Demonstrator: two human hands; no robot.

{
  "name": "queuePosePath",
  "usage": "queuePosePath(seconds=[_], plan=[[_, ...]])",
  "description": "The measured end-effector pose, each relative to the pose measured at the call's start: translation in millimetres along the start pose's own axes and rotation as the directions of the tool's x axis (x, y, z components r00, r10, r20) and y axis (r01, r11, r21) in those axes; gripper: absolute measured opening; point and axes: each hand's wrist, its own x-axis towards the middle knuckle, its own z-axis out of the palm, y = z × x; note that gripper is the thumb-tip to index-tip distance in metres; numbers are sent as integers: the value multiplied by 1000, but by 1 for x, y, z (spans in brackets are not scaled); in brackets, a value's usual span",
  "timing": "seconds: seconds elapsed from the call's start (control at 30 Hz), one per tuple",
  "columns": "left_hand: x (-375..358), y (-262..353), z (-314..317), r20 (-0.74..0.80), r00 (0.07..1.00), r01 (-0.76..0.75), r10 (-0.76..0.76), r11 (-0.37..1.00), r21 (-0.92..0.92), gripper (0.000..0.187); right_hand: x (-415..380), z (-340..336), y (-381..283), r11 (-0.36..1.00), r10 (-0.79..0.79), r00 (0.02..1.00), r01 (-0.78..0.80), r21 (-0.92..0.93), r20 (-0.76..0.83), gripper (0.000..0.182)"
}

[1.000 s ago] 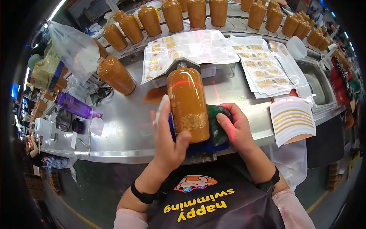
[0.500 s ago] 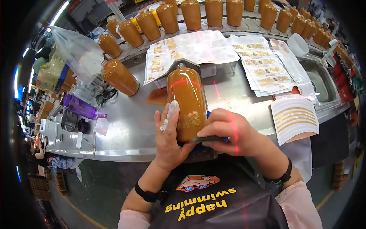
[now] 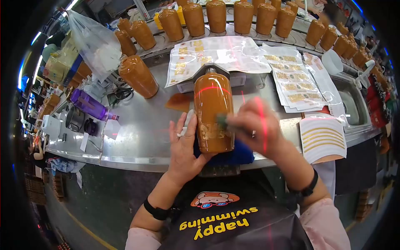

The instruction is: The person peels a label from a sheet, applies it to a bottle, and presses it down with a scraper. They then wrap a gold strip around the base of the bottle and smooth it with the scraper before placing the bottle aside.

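A glossy brown bottle point(image 3: 213, 108) lies in front of me with its neck in a dark notched holder point(image 3: 199, 73). Along its left side and lower edge rests my left hand point(image 3: 185, 146), thumb near the base, with white wrapping on a finger. My right hand point(image 3: 258, 125), somewhat blurred, pinches a small dark green object point(image 3: 222, 121) against the raised lettering on the bottle's lower front. A blue cloth point(image 3: 243, 156) lies under the base. Red laser lines cross the bottle and my right hand.
Another brown bottle point(image 3: 138, 76) stands at left, near a purple bottle point(image 3: 88, 104). Sheets of gold labels point(image 3: 291, 77) and curved gold strips point(image 3: 323, 139) lie at right, beside a sink point(image 3: 354, 102). Several bottles line the conveyor point(image 3: 233, 36) behind. A person point(image 3: 314, 6) is at the far side.
My right hand has moved up from the bottle's base to the lettering with the green object. My left hand stays at the bottle's side. The view has shifted slightly, and the conveyor bottles have changed position.
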Motion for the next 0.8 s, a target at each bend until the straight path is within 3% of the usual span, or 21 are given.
queuePosePath(seconds=[0.03,0.07,0.17,0.2,0.3,0.33,0.43,0.47,0.5,0.57,0.6,0.67,0.7,0.73,0.77,0.8], plan=[[0,-1,-3,0,999,-35,35,998,56,97,0,-2,-7,997,-73,995,75,-24,63,16],[0,-1,-3,-2,998,-63,64,992,112,98,1,-5,-10,973,-75,974,24,227,215,17],[4,5,0,-82,997,-13,10,999,-29,99,8,-2,13,987,161,983,-159,31,-85,22],[4,5,2,-68,998,16,-21,998,-67,100,11,1,19,957,123,945,-193,-215,-304,26],[2,-1,7,-28,997,69,-72,991,-116,102,0,4,-7,978,-149,986,157,-134,72,25],[1,-3,8,-26,998,62,-65,994,-94,102,3,-2,-15,991,-113,971,95,95,212,25],[1,3,2,-23,1000,10,-9,1000,28,104,8,-3,12,977,206,979,-205,-57,-1,24],[3,5,-1,-26,999,-18,20,997,80,104,9,1,20,920,389,896,-390,37,-213,22],[5,4,-1,-42,999,-4,6,999,39,105,15,-6,13,932,211,949,-268,-246,-234,19],[2,3,3,-63,997,34,-38,998,-51,105,18,-5,-7,989,151,988,-151,4,26,14],[0,3,6,-57,997,53,-57,995,-79,106,16,0,-5,983,175,979,-179,29,108,14],[0,1,12,-52,995,79,-86,988,-130,106,17,-4,14,953,217,968,-238,-187,-128,15],[3,2,8,-39,997,60,-63,996,-73,107,25,-6,16,919,207,947,-274,-285,-246,15],[4,4,2,-24,999,47,-48,999,-13,107,23,-8,7,929,328,924,-353,-112,-196,15],[3,6,-3,-1,999,36,-36,998,42,108,24,-8,-4,951,306,952,-304,52,-17,14],[4,7,-3,-25,1000,19,-18,999,40,108,24,-3,-3,961,276,961,-276,-17,9,14]])
